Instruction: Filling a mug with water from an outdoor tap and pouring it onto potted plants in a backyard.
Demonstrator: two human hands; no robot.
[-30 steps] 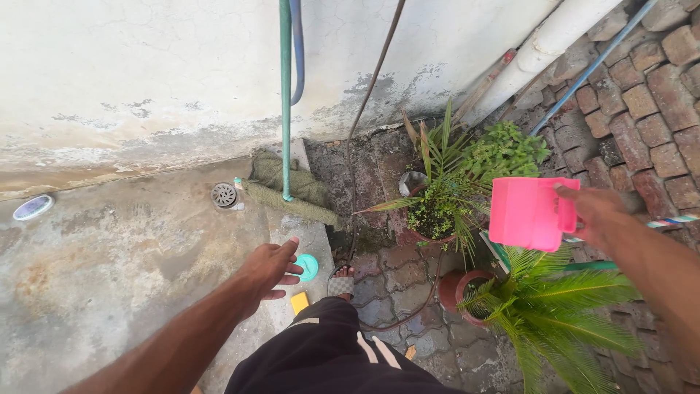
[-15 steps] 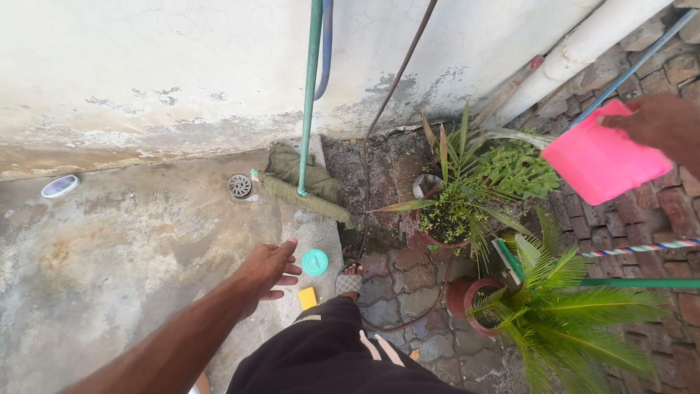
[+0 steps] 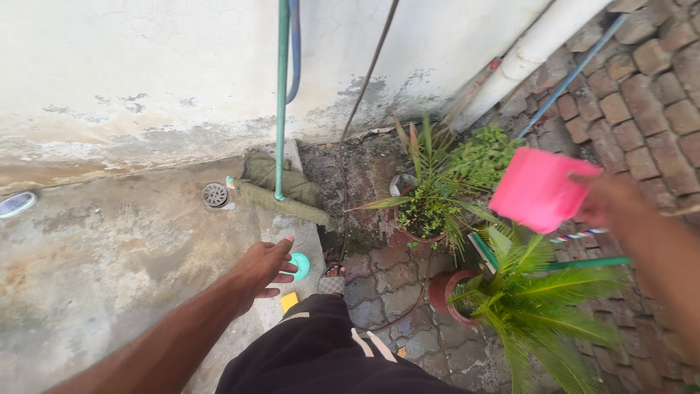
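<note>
Right hand (image 3: 612,204) is gripping the tilted pink cup (image 3: 536,190) above potted plants (image 3: 437,197); left hand (image 3: 264,266) is hanging open, empty.

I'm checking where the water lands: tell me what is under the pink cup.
Under the pink cup, held tilted by the right hand, are green potted plants and a palm's fronds. The soil beneath the leaves is mostly hidden.

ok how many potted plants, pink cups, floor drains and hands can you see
potted plants: 2, the leafy one and the palm-like one
pink cup: 1, held by the right hand
floor drain: 1
hands: 2, the left hand empty
total: 6
</note>
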